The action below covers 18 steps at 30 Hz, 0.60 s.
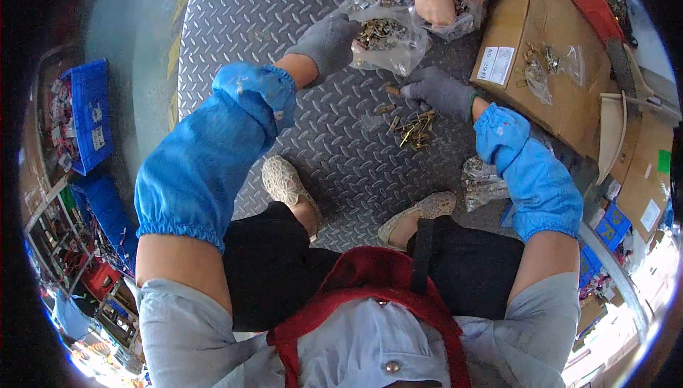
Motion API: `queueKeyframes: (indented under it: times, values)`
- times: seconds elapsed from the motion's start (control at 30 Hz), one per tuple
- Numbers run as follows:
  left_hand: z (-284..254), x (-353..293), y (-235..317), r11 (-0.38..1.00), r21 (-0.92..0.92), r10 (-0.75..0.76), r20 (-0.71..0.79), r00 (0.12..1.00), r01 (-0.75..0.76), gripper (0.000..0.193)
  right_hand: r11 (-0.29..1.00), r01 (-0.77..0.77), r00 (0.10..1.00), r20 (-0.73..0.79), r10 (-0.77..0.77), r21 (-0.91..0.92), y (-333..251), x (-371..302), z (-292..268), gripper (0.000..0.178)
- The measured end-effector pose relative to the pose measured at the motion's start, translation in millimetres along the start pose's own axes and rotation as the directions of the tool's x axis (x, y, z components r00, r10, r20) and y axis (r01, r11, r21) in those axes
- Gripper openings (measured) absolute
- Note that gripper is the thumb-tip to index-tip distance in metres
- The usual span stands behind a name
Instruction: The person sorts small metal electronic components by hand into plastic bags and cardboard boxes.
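A clear bag (388, 39) of brass parts hangs over the floor plate's far middle; another clear bag (459, 7) is just beyond. A brown carton (562, 96) at the right edge bears a white label (496, 64) and a small bag (551, 64). A further bag (482, 183) lies near the carton's near corner.

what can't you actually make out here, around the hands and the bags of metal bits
Head view only:
- Exact kind of brass parts in the clear bag and the loose pile: too small.
- Left hand fingertips: hidden behind the bag.
- What the right hand pinches: a small brass tip shows, the rest covered by the glove.
- Another person's hands: arms cut off by the top edge.
- Label on the cardboard box: too small.
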<state>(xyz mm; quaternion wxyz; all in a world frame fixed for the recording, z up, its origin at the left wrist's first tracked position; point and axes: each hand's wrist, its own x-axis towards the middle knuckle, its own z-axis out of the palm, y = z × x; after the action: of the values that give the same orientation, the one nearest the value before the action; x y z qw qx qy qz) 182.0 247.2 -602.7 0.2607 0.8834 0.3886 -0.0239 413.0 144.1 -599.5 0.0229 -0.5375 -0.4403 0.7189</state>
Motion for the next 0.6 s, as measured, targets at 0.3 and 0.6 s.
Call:
queueKeyframes:
  times: [0.3,0.6]
  values:
    - [4,0,1,1.0,-0.01,0.021,0.013,1.0,-0.021,0.049,0.582,0.019,0.98,-0.099,-0.17,-0.813,-10,4,24,0.034]
    - [7,2,9,0.996,0.08,-0.056,0.144,0.988,0.045,0.042,0.54,0.027,0.679,-0.381,-0.628,-0.841,-35,88,-15,0.023]
